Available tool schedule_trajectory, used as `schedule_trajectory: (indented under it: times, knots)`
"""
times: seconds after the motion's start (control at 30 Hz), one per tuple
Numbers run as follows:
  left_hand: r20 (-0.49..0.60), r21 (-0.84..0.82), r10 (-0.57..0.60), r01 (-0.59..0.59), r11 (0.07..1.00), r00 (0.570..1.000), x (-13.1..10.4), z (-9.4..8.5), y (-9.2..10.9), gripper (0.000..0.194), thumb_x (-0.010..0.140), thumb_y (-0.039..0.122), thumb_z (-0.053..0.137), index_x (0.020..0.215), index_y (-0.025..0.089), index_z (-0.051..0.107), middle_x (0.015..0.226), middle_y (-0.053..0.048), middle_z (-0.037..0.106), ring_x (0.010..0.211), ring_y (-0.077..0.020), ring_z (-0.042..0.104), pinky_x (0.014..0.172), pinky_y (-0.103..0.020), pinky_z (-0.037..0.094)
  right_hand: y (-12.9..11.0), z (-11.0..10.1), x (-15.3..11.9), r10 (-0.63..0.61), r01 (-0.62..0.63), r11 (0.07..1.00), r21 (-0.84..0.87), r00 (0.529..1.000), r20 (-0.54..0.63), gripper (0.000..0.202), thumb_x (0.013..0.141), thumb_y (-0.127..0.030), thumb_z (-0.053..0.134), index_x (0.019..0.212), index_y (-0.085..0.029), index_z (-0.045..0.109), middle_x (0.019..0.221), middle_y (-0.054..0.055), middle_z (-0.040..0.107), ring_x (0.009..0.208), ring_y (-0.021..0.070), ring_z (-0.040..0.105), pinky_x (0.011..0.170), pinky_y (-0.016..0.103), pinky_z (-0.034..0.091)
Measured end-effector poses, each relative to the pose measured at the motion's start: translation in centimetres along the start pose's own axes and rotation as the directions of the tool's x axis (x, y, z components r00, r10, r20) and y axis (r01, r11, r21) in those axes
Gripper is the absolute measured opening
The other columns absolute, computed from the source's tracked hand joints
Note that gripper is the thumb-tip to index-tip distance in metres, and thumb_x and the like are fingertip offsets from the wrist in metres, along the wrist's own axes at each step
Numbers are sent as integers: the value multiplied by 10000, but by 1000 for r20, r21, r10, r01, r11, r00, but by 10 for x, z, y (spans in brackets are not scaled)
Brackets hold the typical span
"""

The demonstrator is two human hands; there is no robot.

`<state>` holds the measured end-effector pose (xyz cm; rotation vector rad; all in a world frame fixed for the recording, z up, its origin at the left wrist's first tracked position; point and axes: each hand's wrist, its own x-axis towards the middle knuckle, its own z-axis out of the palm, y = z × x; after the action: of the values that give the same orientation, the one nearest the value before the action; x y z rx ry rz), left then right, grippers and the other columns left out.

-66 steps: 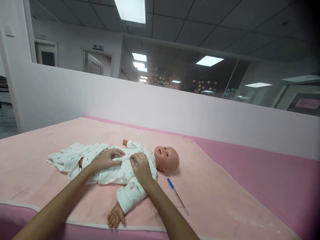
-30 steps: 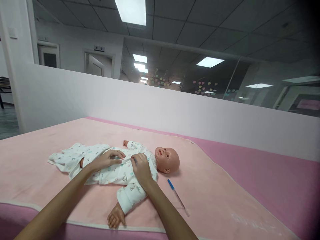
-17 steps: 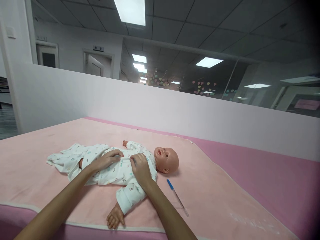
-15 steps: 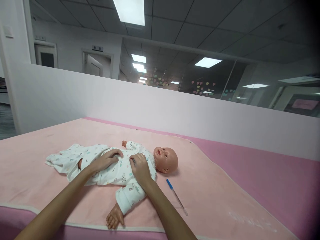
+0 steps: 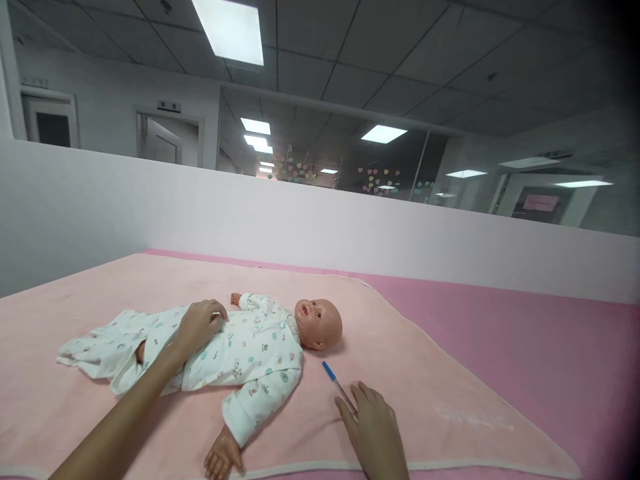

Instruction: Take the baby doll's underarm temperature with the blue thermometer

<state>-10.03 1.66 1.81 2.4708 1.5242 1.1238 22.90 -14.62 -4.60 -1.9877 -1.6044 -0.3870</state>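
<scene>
A baby doll in a white printed outfit lies on its back on the pink blanket, head to the right. My left hand rests over the doll's lower belly, fingers slightly bent and lying on the cloth. Beside the doll's head and shoulder is a slim clear stick with a blue cap; whether it is a thermometer or a pen I cannot tell. Around its lower part is my right hand, thumb and fingers apart on either side. That hand hides the stick's lower end.
The pink blanket covers most of the padded surface, whose darker pink shows at right. A low white wall runs along the back. Beyond it are glass panels, doors and ceiling lights.
My right hand has left the doll's chest and moved right and nearer to me, to the blue-capped stick. My left hand stays on the doll's belly. The view has shifted slightly.
</scene>
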Motion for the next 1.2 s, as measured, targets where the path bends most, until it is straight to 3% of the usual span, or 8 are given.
schedule_trajectory:
  times: [0.2,0.33,0.43,0.63,0.77,0.9,1.07,1.2]
  knots:
    - [-82,-119,-174,164,979,981,13,16,0,277,699,204,378,838,219,617,895,-12,667,814,-195,586,713,-274,408,-20,-44,22,68,-119,936,331,984,162,242,820,-324,406,720,-190,581,633,41,598,591,170,550,547,264,376]
    - [-8,-304,-239,225,926,971,8,19,-8,271,677,230,383,804,205,621,865,-9,669,801,-192,593,709,-269,420,-38,-110,69,-38,-101,572,814,988,149,281,788,-442,469,813,-175,553,558,-19,486,474,102,449,469,222,359]
    - [15,-386,-268,253,887,963,5,18,-13,281,663,240,385,809,192,621,844,-11,668,794,-194,591,711,-271,420,-56,-141,94,-152,-74,248,966,982,114,319,773,-496,464,798,-185,531,487,-80,284,386,59,253,366,189,234]
    - [31,-414,-223,216,884,974,4,15,-11,257,669,259,396,771,182,618,808,-10,667,785,-196,584,713,-278,413,-86,-145,105,-463,-24,560,828,820,336,336,745,-424,535,542,-169,458,517,-49,326,457,55,265,408,189,211]
    - [38,-401,-214,211,891,976,3,14,-10,247,672,260,400,758,185,619,799,-9,668,775,-196,583,705,-279,408,-80,-141,108,-443,-156,411,898,827,346,326,796,-464,430,618,-194,472,483,-80,194,417,58,173,398,204,166]
    - [44,-379,-224,224,898,974,3,13,-10,251,685,262,397,764,186,622,815,-11,670,790,-197,579,713,-284,400,-75,-129,109,-513,-197,521,831,706,489,357,731,-417,558,525,-185,380,486,-78,210,430,44,167,409,207,123]
    - [57,-376,-232,236,896,971,2,12,-7,247,679,251,402,763,190,626,798,-6,670,779,-197,581,709,-284,401,-56,-117,106,-373,-275,304,912,846,380,396,770,-530,446,563,-204,362,484,-92,134,416,52,104,398,211,119]
    - [66,-364,-222,231,902,973,2,13,-8,253,688,244,394,768,193,628,822,-5,671,795,-195,580,713,-285,404,-32,-104,92,-355,-280,510,813,792,496,386,728,-505,547,560,-182,418,494,-80,191,441,49,139,416,215,108]
